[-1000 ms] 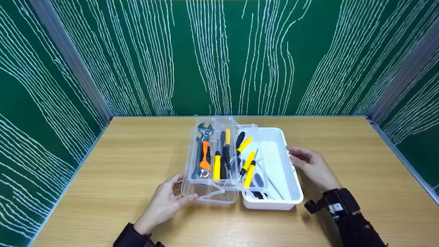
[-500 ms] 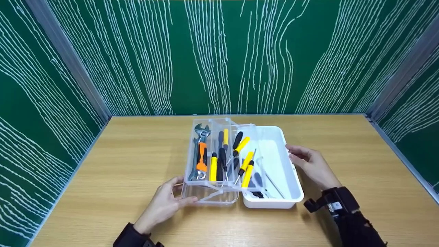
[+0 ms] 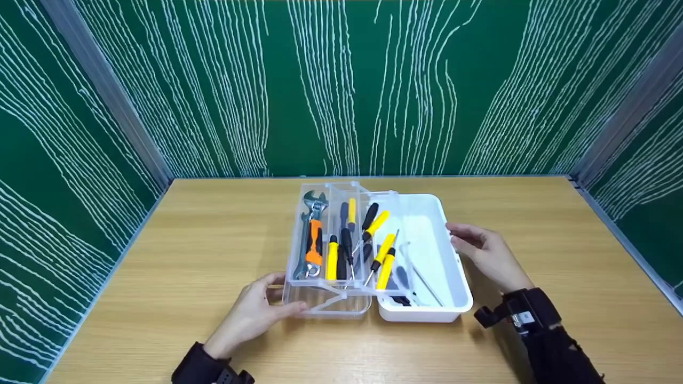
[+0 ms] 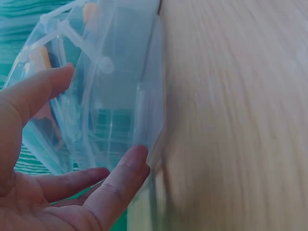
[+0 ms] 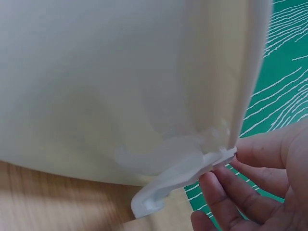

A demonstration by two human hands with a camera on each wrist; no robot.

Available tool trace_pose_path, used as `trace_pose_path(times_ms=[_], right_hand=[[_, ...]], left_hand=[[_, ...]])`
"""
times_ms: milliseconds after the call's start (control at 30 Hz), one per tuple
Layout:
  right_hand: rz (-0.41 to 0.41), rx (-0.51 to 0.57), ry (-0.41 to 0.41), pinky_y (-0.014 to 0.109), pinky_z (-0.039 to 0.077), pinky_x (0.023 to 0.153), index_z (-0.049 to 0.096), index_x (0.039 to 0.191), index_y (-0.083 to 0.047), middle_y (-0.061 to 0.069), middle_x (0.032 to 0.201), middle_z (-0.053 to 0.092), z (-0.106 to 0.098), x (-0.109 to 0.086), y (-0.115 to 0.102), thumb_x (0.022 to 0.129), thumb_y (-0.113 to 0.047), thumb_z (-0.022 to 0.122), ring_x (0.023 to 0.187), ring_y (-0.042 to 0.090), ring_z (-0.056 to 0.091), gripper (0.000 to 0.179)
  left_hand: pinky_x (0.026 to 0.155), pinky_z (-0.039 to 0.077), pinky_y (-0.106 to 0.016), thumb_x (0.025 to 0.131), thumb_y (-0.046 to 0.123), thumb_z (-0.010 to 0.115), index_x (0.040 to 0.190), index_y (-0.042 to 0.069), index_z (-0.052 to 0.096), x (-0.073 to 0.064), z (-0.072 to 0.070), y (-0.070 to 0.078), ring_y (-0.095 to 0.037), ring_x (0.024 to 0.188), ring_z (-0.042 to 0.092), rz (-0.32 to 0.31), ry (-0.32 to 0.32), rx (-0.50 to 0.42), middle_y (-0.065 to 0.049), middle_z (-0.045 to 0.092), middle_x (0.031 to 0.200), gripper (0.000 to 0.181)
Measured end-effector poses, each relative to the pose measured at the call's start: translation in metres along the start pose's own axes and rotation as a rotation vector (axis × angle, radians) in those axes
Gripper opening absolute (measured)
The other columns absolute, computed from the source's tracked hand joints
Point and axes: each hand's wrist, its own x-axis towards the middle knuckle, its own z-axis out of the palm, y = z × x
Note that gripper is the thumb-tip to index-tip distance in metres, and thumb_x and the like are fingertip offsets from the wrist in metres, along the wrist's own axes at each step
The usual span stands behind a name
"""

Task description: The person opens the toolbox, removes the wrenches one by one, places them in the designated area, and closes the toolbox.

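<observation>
The open box [image 3: 419, 316] seems steadied between left hand [image 3: 253, 310] spread at the lid [image 3: 349, 308] and right hand [image 3: 493, 260] pinching the latch [image 5: 166, 184]; next, level trays [image 3: 315, 282] seem needed.

Deep green walls streaked with wavering white lines enclose a light wood-grained tabletop [image 3: 213, 229] on three sides, the back wall [image 3: 368, 90] rising straight behind it and the left wall [image 3: 42, 186] and right wall [image 3: 651, 176] flanking it. A grey left post [image 3: 114, 90] and a matching right post [image 3: 629, 90] mark the corners, while slim grey edging runs where wood meets green. The lines run mostly up and down at the back and slant along the sides; light leaves a pale sheen [image 3: 368, 368] on the tabletop's near part
</observation>
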Motion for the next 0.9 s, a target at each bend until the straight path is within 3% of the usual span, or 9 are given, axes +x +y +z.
trace_pose_path(times_ms=[100, 233, 333, 533, 900], right_hand=[[0.005, 0.008, -0.002, 0.009, 0.05, 0.096, 0.059, 0.152, -0.006, 0.018, 0.149, 0.064, -0.003, -0.001, -0.002, 0.109, -0.034, 0.064, 0.115, -0.004, 0.062, 0.052], [0.038, 0.002, 0.001, 0.01, 0.049, 0.097, 0.059, 0.152, -0.008, 0.015, 0.15, 0.064, -0.007, -0.004, -0.006, 0.109, -0.039, 0.064, 0.126, 0.011, 0.062, 0.054], [0.029, -0.016, 0.017, 0.009, 0.049, 0.098, 0.059, 0.151, -0.007, 0.015, 0.148, 0.066, -0.009, -0.006, -0.012, 0.109, -0.04, 0.062, 0.128, 0.015, 0.062, 0.053], [-0.014, -0.063, 0.053, 0.008, 0.048, 0.096, 0.064, 0.146, -0.006, 0.016, 0.143, 0.069, -0.012, -0.008, -0.021, 0.111, -0.034, 0.06, 0.116, -0.001, 0.062, 0.045], [-0.08, -0.059, 0.083, 0.008, 0.049, 0.093, 0.065, 0.144, -0.005, 0.017, 0.138, 0.07, -0.013, -0.014, -0.033, 0.11, -0.03, 0.063, 0.111, -0.003, 0.065, 0.043]], left_hand=[[0.101, 0.062, -0.046, 0.085, 0.03, 0.093, 0.144, 0.003, 0.062, -0.001, -0.004, 0.003, -0.032, 0.122, 0.072, 0.006, 0.018, 0.01, -0.014, 0.07, 0.138, 0.073], [0.096, 0.064, -0.041, 0.086, 0.028, 0.091, 0.143, 0.003, 0.063, -0.001, -0.011, 0.009, -0.026, 0.115, 0.073, 0.005, 0.049, 0.015, -0.009, 0.073, 0.129, 0.068], [0.095, 0.064, -0.037, 0.087, 0.025, 0.09, 0.141, 0.001, 0.064, -0.002, -0.015, 0.013, -0.023, 0.111, 0.073, 0.018, 0.064, 0.019, -0.007, 0.074, 0.123, 0.065], [0.084, 0.061, -0.026, 0.09, 0.021, 0.087, 0.137, 0.003, 0.069, -0.004, -0.024, 0.024, -0.017, 0.102, 0.073, 0.039, 0.099, 0.039, -0.004, 0.077, 0.112, 0.053], [0.087, 0.06, -0.033, 0.094, 0.016, 0.081, 0.12, 0.012, 0.076, 0.0, -0.032, 0.043, -0.015, 0.094, 0.073, 0.101, 0.191, 0.109, -0.001, 0.077, 0.103, 0.027]])
